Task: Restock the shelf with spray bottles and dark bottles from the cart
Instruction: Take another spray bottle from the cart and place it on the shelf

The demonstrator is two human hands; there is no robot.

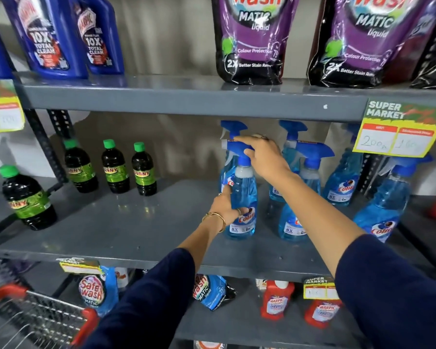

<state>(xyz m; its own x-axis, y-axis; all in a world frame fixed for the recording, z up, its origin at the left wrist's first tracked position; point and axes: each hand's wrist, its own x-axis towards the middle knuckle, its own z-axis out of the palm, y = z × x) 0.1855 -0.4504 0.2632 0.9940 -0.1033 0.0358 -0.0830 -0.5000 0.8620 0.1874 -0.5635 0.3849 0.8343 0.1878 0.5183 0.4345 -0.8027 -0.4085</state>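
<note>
A blue spray bottle [244, 195] stands on the grey middle shelf [126, 230]. My left hand [224, 205] is wrapped around its body from the left. My right hand [264, 154] grips its blue trigger head from the right. Several more blue spray bottles [385, 205] stand behind it and to its right. Several dark bottles [115, 170] with green caps stand along the left of the same shelf, one [28, 200] nearer the front left. The wire cart [40, 316] with red corners shows at the bottom left.
The top shelf carries blue Harpic bottles [51, 39] and purple detergent pouches [254, 39]. A price tag [398, 132] hangs from its edge at right. The lower shelf holds pouches [96, 290] and red bottles [276, 298]. Bare shelf lies between the dark bottles and the spray bottles.
</note>
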